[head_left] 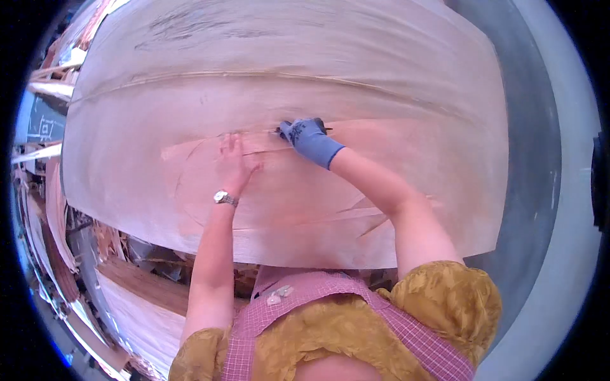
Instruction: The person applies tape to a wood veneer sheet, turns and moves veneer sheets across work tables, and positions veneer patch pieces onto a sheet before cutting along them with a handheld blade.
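Note:
A large, pale sheet of wood veneer [254,101] lies spread out in front of me. On it rests a smaller, pinkish veneer piece [305,181] with splits and a raised strip along its far edge. My left hand [236,162], bare with a watch at the wrist, presses flat on this piece, fingers spread near the far edge. In a blue glove, my right hand [308,140] is closed around a slim dark tool [328,129] at the same edge, to the right of the left hand. Most of the tool is hidden by the glove, so its kind is unclear.
Along the left and below the sheet are scraps and strips of veneer [57,216]. A stack of wood [143,295] stands at the lower left. A grey surface [534,159] curves along the right side. A long crease [273,74] crosses the far part of the sheet.

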Motion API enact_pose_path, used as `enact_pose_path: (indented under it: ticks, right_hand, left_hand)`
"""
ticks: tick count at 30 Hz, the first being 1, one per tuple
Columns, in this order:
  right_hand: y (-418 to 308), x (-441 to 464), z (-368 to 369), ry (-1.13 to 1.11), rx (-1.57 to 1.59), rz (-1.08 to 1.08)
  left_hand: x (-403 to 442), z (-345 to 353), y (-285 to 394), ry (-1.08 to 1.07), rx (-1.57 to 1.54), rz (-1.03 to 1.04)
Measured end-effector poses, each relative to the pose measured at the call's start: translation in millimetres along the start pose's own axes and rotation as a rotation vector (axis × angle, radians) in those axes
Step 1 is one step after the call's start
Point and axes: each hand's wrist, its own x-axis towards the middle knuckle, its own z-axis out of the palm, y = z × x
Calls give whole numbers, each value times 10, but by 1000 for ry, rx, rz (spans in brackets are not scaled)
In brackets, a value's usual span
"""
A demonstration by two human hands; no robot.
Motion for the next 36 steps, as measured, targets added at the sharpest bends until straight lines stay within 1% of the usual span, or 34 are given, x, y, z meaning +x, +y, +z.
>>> enact_pose_path:
  ticks: [1,5,8,9,12,14,17,19,22,24,26,28,30,32,33,34,35,36]
  right_hand:
    - [57,-27,-87,-11,-7,-10]
    - [716,-461,65,10,-95,4]
    - [1298,-674,245,116,2,-24]
    - [1537,-828,277,57,11,7]
    - [2091,-1318,243,109,127,77]
    - [2622,-1455,577,140,104,87]
    - [3041,-1945,556,128,54,175]
    - [3308,-2184,695,130,61,214]
    - [3620,-2472,917,53,96,329]
    - [3699,-2689,966,146,63,349]
    - [3499,-2627,859,294,61,379]
    - [3005,-2522,733,474,104,426]
    - [2312,-2124,772,644,141,108]
    - [1175,-1816,438,550,189,-65]
    - [722,-1645,387,451,226,-106]
    - [393,-1528,316,352,252,-143]
    - [187,-1443,299,333,212,-108]
    - [101,-1400,410,310,174,-65]
  left_hand:
    - [30,-85,-138,-23,39,4]
    - [21,-63,-117,-36,45,1]
    - [60,-111,-124,-32,49,2]
    - [58,-58,-91,-28,37,5]
    - [43,-61,-145,-31,45,17]
    - [88,-69,-178,-41,49,7]
    - [95,-96,-118,-49,53,-10]
    - [66,-110,-117,-37,77,-8]
    - [22,-71,-146,-8,75,-15]
    - [19,-51,-169,-35,107,-7]
    - [15,-123,-184,-35,110,-9]
    - [-16,-171,-100,-28,76,-15]
    - [27,-156,-88,-32,51,-34]
    - [-40,-110,-155,67,39,53]
    - [-34,-208,-166,-18,32,34]
    - [-5,-333,-156,-99,18,21]
    - [37,-441,-234,-183,-4,16]
    - [105,-405,-401,-108,-3,25]
